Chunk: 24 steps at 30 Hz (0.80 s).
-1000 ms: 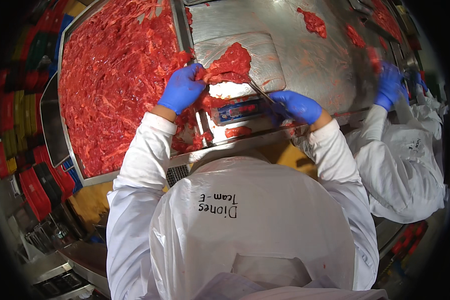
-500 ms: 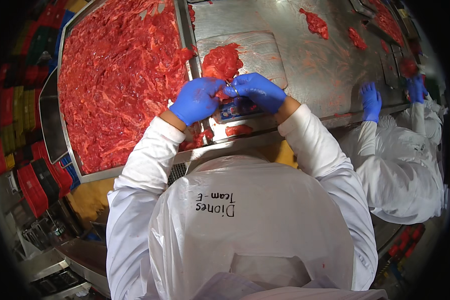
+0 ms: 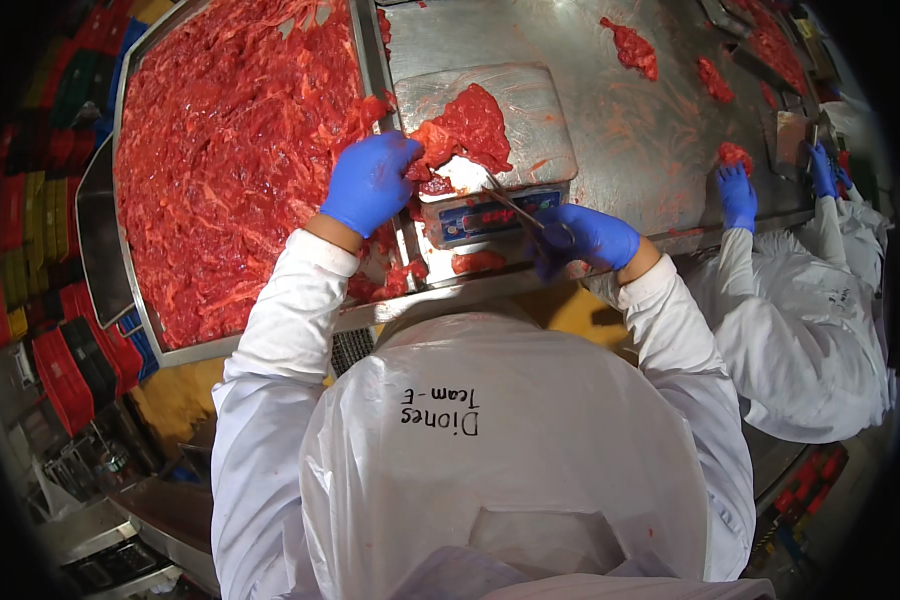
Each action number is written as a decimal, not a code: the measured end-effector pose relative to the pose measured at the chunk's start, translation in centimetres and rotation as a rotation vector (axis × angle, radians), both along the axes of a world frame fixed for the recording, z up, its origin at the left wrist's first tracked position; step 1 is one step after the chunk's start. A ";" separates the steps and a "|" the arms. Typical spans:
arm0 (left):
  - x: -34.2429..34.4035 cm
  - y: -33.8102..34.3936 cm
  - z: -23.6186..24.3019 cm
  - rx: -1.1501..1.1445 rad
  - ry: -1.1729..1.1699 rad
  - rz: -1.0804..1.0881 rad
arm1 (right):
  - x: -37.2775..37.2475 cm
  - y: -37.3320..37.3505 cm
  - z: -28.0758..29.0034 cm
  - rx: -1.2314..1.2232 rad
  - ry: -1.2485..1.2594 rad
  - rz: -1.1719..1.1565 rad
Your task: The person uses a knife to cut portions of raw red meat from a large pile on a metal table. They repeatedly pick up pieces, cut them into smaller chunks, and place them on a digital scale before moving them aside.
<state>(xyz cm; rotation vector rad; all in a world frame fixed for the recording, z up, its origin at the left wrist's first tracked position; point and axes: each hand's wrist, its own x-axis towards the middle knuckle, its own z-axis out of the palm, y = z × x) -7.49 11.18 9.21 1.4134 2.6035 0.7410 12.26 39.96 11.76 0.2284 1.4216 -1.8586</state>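
Note:
My left hand [image 3: 368,180], in a blue glove, is closed at the edge of a red meat piece [image 3: 468,130], pinching it. The meat lies on a steel scale [image 3: 548,105] with a blue display panel [image 3: 460,223]. My right hand [image 3: 585,238], also gloved, grips metal scissors [image 3: 518,210], their blades pointing up-left to the meat, beside a white patch on the scale. A small meat scrap [image 3: 478,262] lies below the display.
A large tray [image 3: 188,350] of raw meat fills the left. Several meat pieces [image 3: 630,45] lie on the steel table [image 3: 650,140]. Co-workers' gloved hands [image 3: 737,195] work at the right. Stacked coloured crates [image 3: 65,380] stand at far left.
Half a second ago my hands were together; now the left is higher and the right has moved down-right with the scissors. A co-worker's hand now has meat at its fingertips.

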 end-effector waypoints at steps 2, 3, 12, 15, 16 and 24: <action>0.6 0.5 -0.1 0.096 0.027 -0.049 | -1.0 -2.2 -1.1 -0.213 -0.190 -0.264; 0.7 1.1 -0.1 0.077 0.044 -0.108 | -2.5 -2.4 -3.7 -0.209 -0.154 -0.245; 2.2 1.4 1.2 0.060 -0.266 -0.191 | -11.3 -7.2 -0.9 0.138 0.078 -0.307; 2.8 0.9 1.7 0.186 -0.369 -0.216 | -12.0 -7.0 -0.9 0.210 0.127 -0.342; 3.1 0.6 1.6 0.212 -0.324 -0.213 | -12.1 -6.9 -0.8 0.256 0.166 -0.358; 0.6 -3.0 -0.2 0.212 -0.363 0.062 | -3.0 0.5 -0.7 0.303 0.124 -0.134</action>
